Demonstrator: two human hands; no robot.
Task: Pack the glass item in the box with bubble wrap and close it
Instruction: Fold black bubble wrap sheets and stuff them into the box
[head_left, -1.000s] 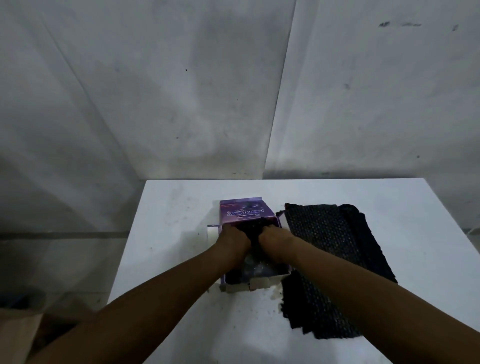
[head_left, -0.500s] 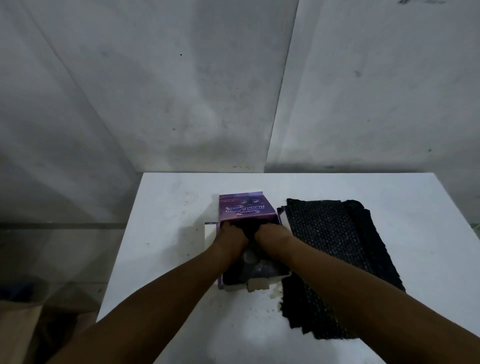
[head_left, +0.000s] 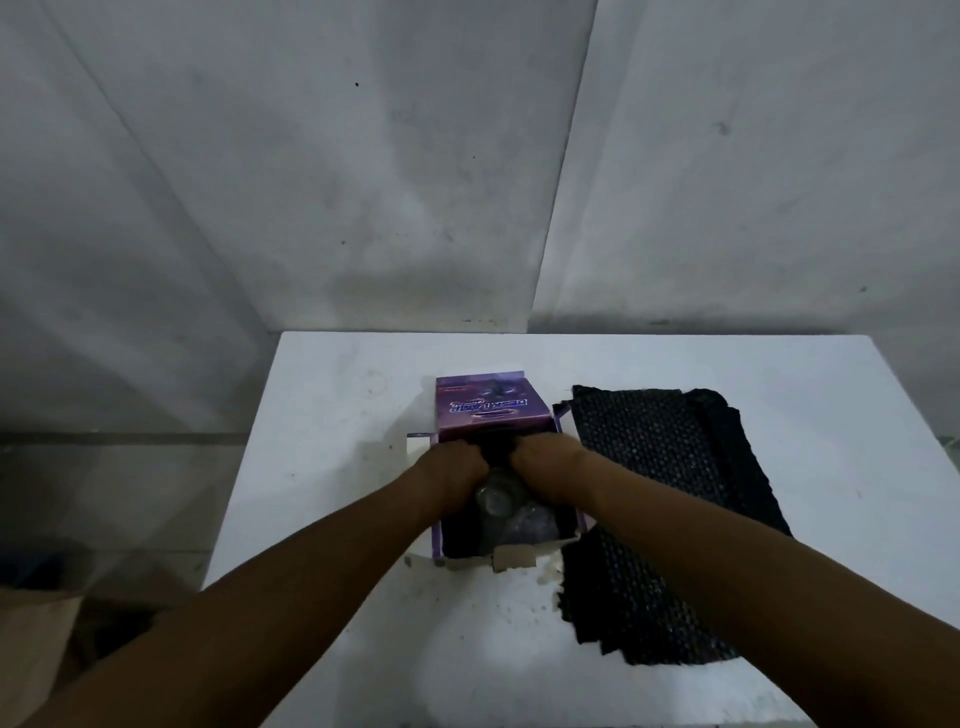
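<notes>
A small purple box (head_left: 491, 410) lies open on the white table (head_left: 332, 415), its lid flap raised at the far side. Both hands reach down into it. My left hand (head_left: 454, 467) and my right hand (head_left: 545, 465) press side by side on dark wrap at the box's far end. Between the wrists a clear glass item (head_left: 497, 499) shows inside the box, with dark bubble wrap around it. My fingertips are hidden in the box, so what each one grips is unclear.
A large sheet of black bubble wrap (head_left: 670, 499) lies flat on the table right of the box, touching it. Grey walls stand close behind the table. A brown cardboard piece (head_left: 31, 639) sits on the floor at the lower left.
The hands have stayed inside the box, shifting a little toward its far end. More of the glass item shows between the wrists. The camera has tilted slightly.
</notes>
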